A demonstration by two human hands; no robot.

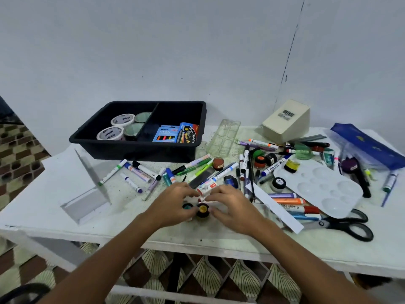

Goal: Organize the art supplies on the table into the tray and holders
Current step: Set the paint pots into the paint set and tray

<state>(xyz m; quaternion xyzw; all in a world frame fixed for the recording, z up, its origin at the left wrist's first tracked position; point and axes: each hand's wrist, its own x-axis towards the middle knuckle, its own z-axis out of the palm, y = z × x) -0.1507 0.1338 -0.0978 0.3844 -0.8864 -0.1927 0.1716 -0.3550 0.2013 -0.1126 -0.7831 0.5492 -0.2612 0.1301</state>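
Observation:
My left hand [173, 202] and my right hand [233, 208] meet over the table's front middle. The left hand's fingers curl round a small teal paint pot [187, 206]. Between the hands stands a black pot with a yellow top [202, 209], touched from both sides. My right hand's fingertips pinch a small red-and-white item [206, 200]. A white staple box [207, 186] lies just beyond. The black divided tray [140, 148] at the back left holds tape rolls [109, 133] and marker boxes [166, 134]. A beige holder [287, 121] lies tipped at the back right.
Markers [140, 172] and pens lie scattered across the middle. Several paint pots [260, 161], a white palette [322, 187], black scissors [350, 224], a blue pouch [368, 145] and a paper strip [274, 207] crowd the right. A clear acrylic stand [87, 194] sits at the left.

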